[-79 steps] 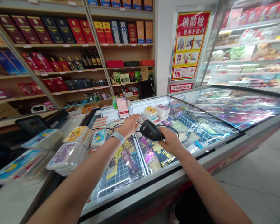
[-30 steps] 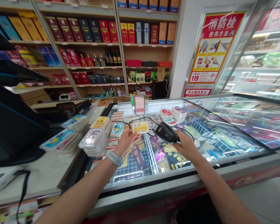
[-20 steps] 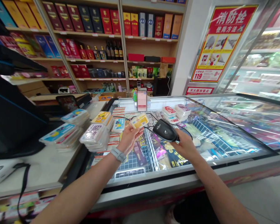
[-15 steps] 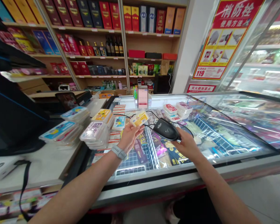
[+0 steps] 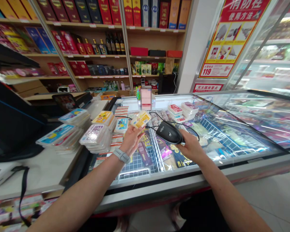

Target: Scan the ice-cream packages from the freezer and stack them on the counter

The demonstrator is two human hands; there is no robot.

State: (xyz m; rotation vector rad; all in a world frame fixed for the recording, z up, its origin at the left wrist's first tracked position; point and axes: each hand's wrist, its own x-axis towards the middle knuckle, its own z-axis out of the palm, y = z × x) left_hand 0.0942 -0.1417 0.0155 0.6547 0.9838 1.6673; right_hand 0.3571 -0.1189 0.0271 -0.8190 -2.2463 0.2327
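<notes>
Between the fingers of my left hand (image 5: 131, 138) is a flat clear plastic box with a yellow label (image 5: 141, 119), its label facing up. My right hand (image 5: 189, 146) is closed around the handle of a black barcode scanner (image 5: 169, 132). The scanner's head points left at the box, with a gap between them. A black cable (image 5: 187, 123) loops behind the scanner. Left of my left hand stand stacks of similar boxes: purple-labelled (image 5: 93, 134), yellow-labelled (image 5: 102, 118) and blue-labelled (image 5: 55, 134). One more blue-labelled box (image 5: 121, 125) lies close to my left hand.
Below my hands is a glass-topped freezer (image 5: 236, 135) with wire baskets (image 5: 157, 151) inside. Red-labelled boxes (image 5: 175, 109) and purple-topped boxes (image 5: 189, 108) sit on the glass. A counter (image 5: 48, 174) with a dark monitor (image 5: 12, 119) stands at left. Shelves (image 5: 91, 25) rise behind.
The view has shifted slightly, so most things sit a little further left and higher. My left hand still holds the box and my right hand the scanner, with little other movement.
</notes>
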